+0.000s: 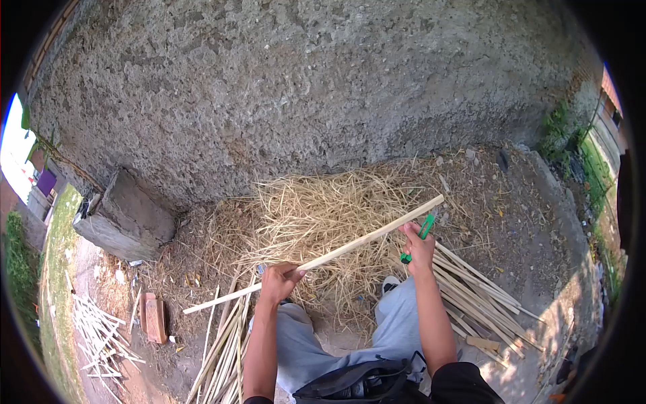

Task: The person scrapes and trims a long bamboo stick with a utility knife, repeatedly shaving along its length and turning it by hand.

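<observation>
Past the black bag (350,388), I'd hold the wooden strip (336,253) steady, fingers of left hand (276,285) and right hand (421,252) gripping it, the right also a green cutter (426,227).

A long, thin, straight strip of pale wood (350,246), squared along its edges, is held slantwise above the ground (518,209), its left end lower in view and its right end higher. The left grip (278,284) pinches it inward from the lower end, the right grip (420,250) near the upper. A bright green hand tool (426,226), slim and partly hidden by fingers, sits tilted in the right grip, just beside the strip.
</observation>
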`<act>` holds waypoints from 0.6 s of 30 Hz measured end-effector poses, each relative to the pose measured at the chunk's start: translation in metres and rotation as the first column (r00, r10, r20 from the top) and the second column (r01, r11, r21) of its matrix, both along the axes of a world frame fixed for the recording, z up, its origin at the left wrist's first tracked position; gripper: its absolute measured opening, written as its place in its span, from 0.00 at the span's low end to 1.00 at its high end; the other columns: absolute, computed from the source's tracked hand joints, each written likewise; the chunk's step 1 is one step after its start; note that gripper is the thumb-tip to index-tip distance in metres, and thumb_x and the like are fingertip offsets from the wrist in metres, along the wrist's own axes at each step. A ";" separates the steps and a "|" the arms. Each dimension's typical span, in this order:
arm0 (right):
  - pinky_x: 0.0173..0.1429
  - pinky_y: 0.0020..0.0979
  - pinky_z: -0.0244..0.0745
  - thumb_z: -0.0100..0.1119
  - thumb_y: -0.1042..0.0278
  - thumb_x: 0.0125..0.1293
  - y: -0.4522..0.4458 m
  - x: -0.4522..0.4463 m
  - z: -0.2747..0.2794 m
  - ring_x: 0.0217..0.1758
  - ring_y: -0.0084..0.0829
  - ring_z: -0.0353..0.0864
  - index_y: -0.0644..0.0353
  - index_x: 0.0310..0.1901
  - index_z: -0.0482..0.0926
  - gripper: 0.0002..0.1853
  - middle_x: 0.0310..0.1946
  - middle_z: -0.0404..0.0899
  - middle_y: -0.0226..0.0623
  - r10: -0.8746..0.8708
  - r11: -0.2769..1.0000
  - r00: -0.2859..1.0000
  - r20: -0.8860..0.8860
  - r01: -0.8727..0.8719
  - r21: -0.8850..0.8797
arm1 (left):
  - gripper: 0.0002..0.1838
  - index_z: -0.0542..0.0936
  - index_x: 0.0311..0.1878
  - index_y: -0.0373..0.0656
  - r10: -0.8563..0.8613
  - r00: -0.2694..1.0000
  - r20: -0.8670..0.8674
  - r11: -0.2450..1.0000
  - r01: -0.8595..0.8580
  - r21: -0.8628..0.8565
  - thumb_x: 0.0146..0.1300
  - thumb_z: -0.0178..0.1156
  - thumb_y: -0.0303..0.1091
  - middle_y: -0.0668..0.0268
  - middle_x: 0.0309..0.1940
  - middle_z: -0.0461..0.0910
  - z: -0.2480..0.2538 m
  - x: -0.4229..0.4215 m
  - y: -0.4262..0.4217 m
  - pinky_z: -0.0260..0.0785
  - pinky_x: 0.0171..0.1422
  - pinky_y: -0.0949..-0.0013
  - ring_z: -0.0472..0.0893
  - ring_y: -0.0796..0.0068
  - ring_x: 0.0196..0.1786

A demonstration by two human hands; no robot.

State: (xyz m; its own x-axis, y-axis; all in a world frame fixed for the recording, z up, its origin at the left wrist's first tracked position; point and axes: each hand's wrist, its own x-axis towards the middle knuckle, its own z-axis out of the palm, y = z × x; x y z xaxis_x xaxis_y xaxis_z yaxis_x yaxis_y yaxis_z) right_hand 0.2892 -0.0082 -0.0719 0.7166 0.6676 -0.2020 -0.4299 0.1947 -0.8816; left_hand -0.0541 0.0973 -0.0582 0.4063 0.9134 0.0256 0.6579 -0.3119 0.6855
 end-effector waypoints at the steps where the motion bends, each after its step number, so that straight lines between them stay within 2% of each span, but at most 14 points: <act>1: 0.20 0.20 0.57 0.67 0.67 0.67 0.000 -0.001 0.000 0.16 0.11 0.59 0.69 0.49 0.82 0.15 0.37 0.87 0.40 -0.005 1.000 1.000 0.014 0.005 -0.015 | 0.13 0.89 0.39 0.42 0.000 1.000 -0.001 1.000 0.000 -0.002 0.57 0.73 0.42 0.61 0.28 0.86 0.000 0.001 -0.001 0.73 0.36 0.63 0.84 0.63 0.29; 3: 0.20 0.19 0.56 0.67 0.67 0.67 0.000 -0.001 -0.003 0.16 0.11 0.60 0.69 0.49 0.83 0.15 0.36 0.87 0.39 -0.028 0.999 0.999 0.024 0.028 -0.031 | 0.14 0.89 0.40 0.41 -0.009 1.000 0.030 0.998 0.007 0.054 0.56 0.74 0.40 0.60 0.25 0.85 0.000 0.002 -0.003 0.71 0.35 0.64 0.81 0.67 0.27; 8: 0.20 0.19 0.55 0.68 0.66 0.66 0.003 -0.001 -0.011 0.15 0.11 0.60 0.68 0.44 0.84 0.12 0.33 0.87 0.37 -0.076 0.993 0.989 0.126 0.085 -0.076 | 0.14 0.89 0.38 0.43 -0.046 0.999 0.002 0.997 0.046 0.069 0.56 0.73 0.42 0.62 0.25 0.84 -0.006 0.000 0.001 0.71 0.35 0.63 0.81 0.67 0.26; 10: 0.21 0.19 0.56 0.68 0.66 0.66 0.004 -0.002 -0.012 0.17 0.12 0.62 0.67 0.38 0.85 0.10 0.30 0.86 0.34 -0.083 0.991 0.985 0.151 0.097 -0.089 | 0.14 0.89 0.38 0.44 -0.051 0.999 -0.009 0.995 0.051 0.080 0.56 0.73 0.43 0.62 0.24 0.84 -0.005 0.001 0.000 0.70 0.34 0.63 0.81 0.67 0.26; 14: 0.20 0.20 0.57 0.65 0.65 0.69 0.009 0.002 -0.025 0.15 0.11 0.61 0.65 0.40 0.84 0.10 0.28 0.84 0.32 -0.078 0.986 0.961 0.267 0.115 -0.124 | 0.14 0.89 0.37 0.45 -0.030 0.999 -0.039 0.997 0.032 0.066 0.56 0.73 0.45 0.63 0.25 0.85 -0.005 0.002 0.000 0.71 0.35 0.62 0.82 0.66 0.27; 16: 0.40 0.26 0.71 0.64 0.68 0.69 0.009 0.001 -0.025 0.29 0.19 0.75 0.66 0.35 0.82 0.09 0.29 0.84 0.33 -0.059 0.986 0.931 0.359 0.110 -0.125 | 0.14 0.89 0.37 0.46 -0.033 0.999 -0.030 0.997 0.035 0.074 0.56 0.73 0.46 0.63 0.25 0.85 -0.004 0.002 0.000 0.72 0.36 0.62 0.82 0.66 0.28; 18: 0.43 0.27 0.72 0.63 0.68 0.70 0.010 0.000 -0.025 0.31 0.20 0.76 0.66 0.35 0.81 0.09 0.29 0.83 0.33 -0.054 0.986 0.937 0.346 0.105 -0.131 | 0.14 0.89 0.37 0.45 -0.024 0.999 -0.036 0.998 0.026 0.064 0.56 0.73 0.46 0.62 0.26 0.85 -0.004 0.001 0.000 0.73 0.37 0.62 0.83 0.65 0.29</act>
